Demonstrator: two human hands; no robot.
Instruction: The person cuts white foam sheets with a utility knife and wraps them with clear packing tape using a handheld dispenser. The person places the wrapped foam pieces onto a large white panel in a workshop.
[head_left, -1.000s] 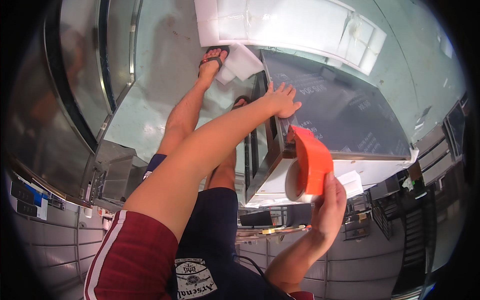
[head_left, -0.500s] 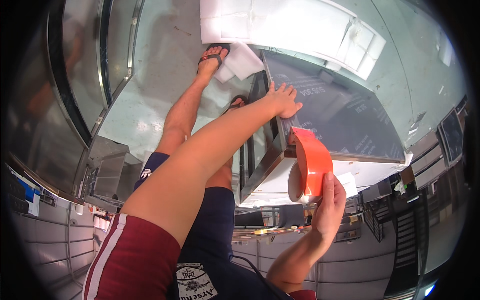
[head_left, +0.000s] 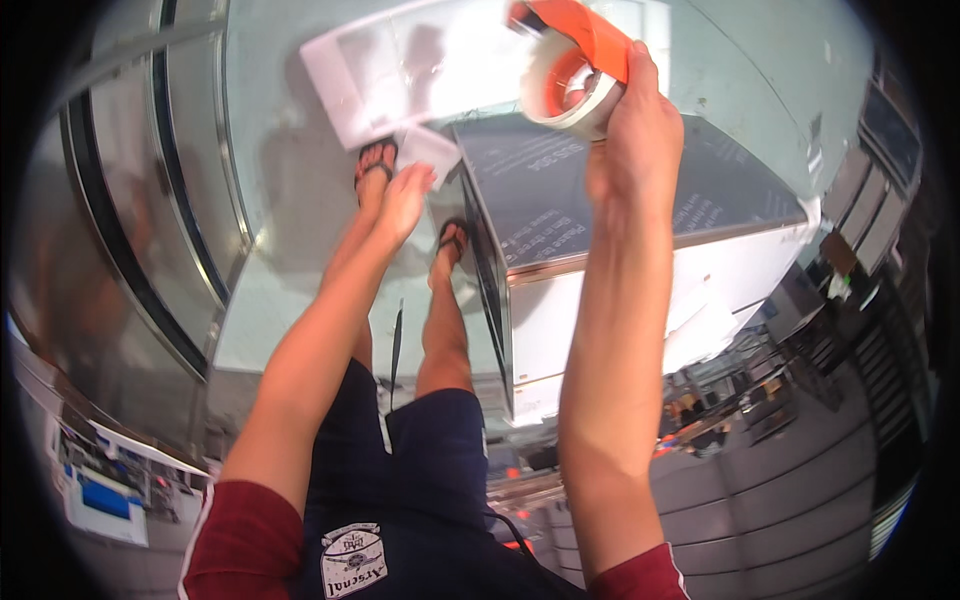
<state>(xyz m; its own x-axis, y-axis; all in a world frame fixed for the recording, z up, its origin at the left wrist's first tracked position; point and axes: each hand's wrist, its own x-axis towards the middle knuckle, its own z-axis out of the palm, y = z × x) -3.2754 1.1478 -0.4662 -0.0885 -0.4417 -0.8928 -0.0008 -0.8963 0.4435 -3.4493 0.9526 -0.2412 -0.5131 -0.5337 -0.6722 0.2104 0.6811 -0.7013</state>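
Head view, tape dispenser gripped in right hand

Your tape dispenser is the handheld kind: bright orange plastic body with a fat roll of pale, whitish tape sitting in it. You can see right through the roll's open core, orange showing behind it. It's held up high, tilted, with the orange guard arching over the top and the roll facing down-left. It hangs above the far end of the box, a big white carton with a dark grey printed top. The box sits on the floor, its near corner just beside your feet.
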